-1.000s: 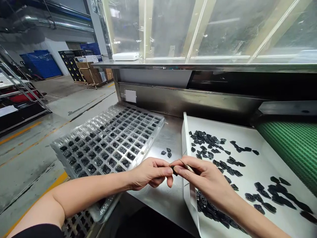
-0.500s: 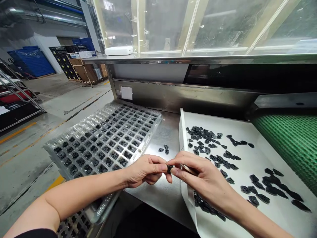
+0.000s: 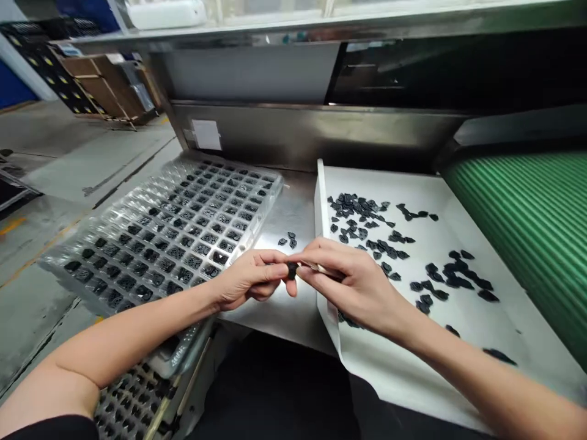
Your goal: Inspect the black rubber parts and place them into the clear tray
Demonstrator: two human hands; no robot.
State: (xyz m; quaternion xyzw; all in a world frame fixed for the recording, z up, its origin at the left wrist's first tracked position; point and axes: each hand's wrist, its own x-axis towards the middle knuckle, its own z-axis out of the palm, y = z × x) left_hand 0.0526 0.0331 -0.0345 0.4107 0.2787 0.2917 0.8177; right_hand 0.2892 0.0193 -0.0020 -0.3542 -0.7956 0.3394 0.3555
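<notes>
Between the thumb and fingers of my left hand (image 3: 257,278) is a small black plastic part (image 3: 292,269). My right hand (image 3: 351,275) is closed around a slim, light-coloured tool (image 3: 323,269), mostly covered by the fingers, so its kind is unclear. Its fingertips meet the black part from the right. Both hands are over the steel worktop (image 3: 275,318). Just beyond them lie several loose black parts (image 3: 288,241). On the left, a clear plastic tray (image 3: 259,229) holds similar black parts in its pockets.
At the right, a white bin (image 3: 486,244) holds scattered black parts (image 3: 358,208); its raised left wall stands beside my right hand. Beyond it runs a green ribbed conveyor belt (image 3: 518,208). A steel shelf (image 3: 293,38) spans the back. Another filled tray (image 3: 131,397) sits lower left.
The camera view has tilted downward and shifted, so the shelf, trays and bin appear higher up. Both hands keep their hold on the black part and the tool.
</notes>
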